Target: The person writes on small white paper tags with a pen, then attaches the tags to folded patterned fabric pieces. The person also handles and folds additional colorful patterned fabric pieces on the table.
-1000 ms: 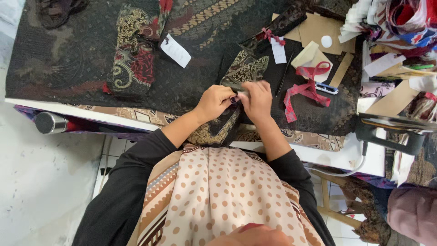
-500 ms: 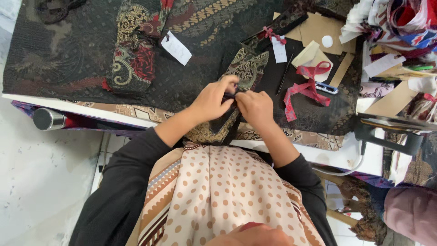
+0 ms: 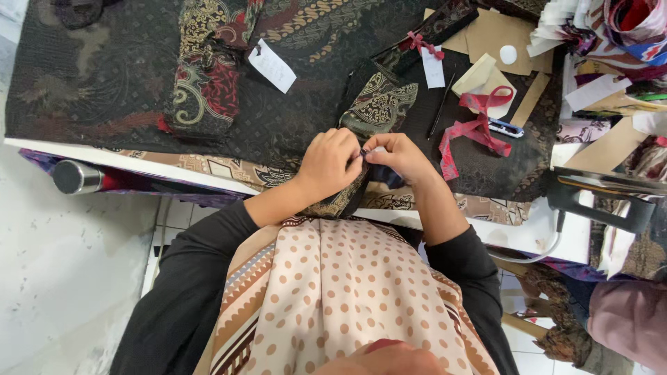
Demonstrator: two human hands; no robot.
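My left hand (image 3: 328, 165) and my right hand (image 3: 397, 157) meet at the front edge of the table, fingertips pinched together on a folded piece of dark patterned batik cloth (image 3: 379, 105) and a small white tag between them. The cloth runs from the table top down over the edge toward my lap. A red ribbon (image 3: 476, 127) lies just right of my right hand. A similar folded batik piece with red and gold (image 3: 205, 76) lies to the left with a white paper tag (image 3: 272, 65) beside it.
Dark patterned fabric covers the table (image 3: 90, 90). Cardboard pieces (image 3: 501, 35), another tagged batik piece (image 3: 434, 31) and a thin dark stick lie at the back right. An iron (image 3: 604, 191) sits at the right edge, a metal cylinder (image 3: 75, 176) at the left. Stacked cloths fill the top right corner.
My hands stay pinched together on the cloth, with only small finger movements at the tag. The view has shifted slightly.
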